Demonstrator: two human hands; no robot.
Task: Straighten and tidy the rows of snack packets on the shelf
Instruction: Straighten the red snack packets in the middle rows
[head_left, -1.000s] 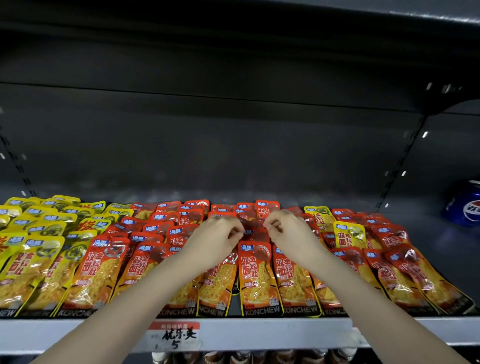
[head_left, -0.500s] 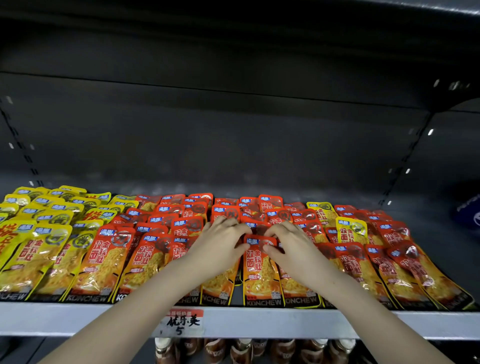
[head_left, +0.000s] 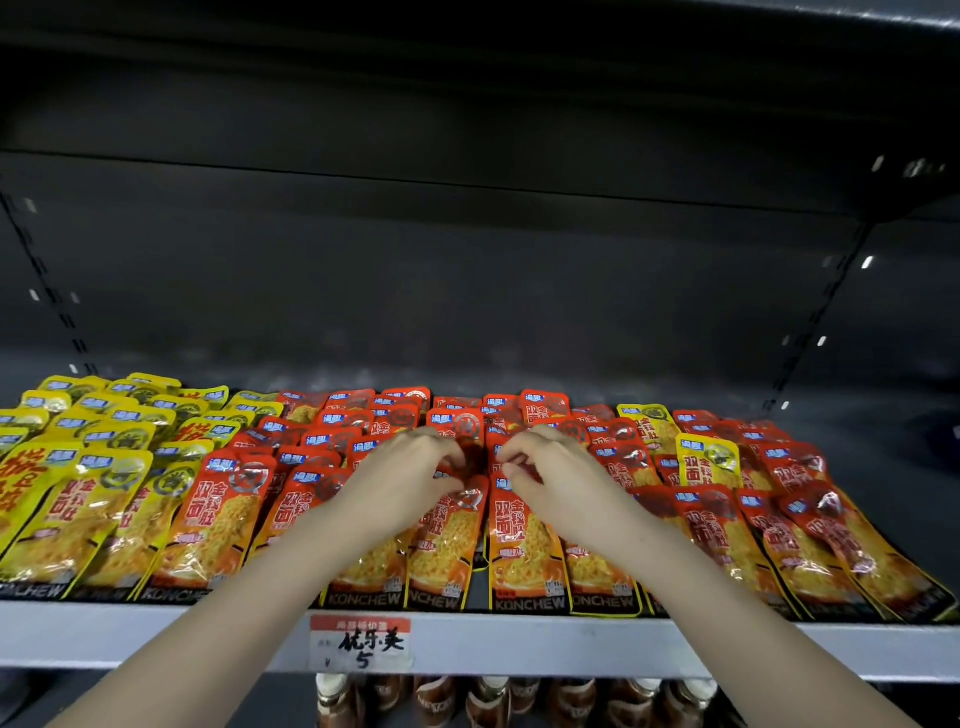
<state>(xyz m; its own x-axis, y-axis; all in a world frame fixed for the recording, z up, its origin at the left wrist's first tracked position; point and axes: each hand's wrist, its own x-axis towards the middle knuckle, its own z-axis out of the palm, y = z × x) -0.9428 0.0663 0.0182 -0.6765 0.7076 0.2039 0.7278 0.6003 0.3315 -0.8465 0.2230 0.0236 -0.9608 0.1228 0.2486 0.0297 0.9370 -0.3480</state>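
Where the shelf begins at its left end, yellow packets lie flat in overlapping rows, from the front edge back to the rear of the shelf. Next to them, approx. from the left third onward, red packets fill the middle and right part, also overlapping like tiles, w/ the word KONCHEW on the bottom strips at the front edge. Rows here are not fully even; some packets sit a bit tilted.

At the middle of the shelf both bare forearms reach in from below. The left hand rests on the red packets w/ fingers curled, tips bent down on the top of a front-row red packet; if it really pinches this packet or only touches it, I cannot tell. Just beside it the right hand is curled the same way, fingertips on the top of the neighbour red packet; its grip also is not clear. The two hands are near, not touching.

On the front rail under the hands is a price label w/ handwritten "5". More to the right, two single yellow packets lie among the red ones. Under the shelf, bottles are partly seen.
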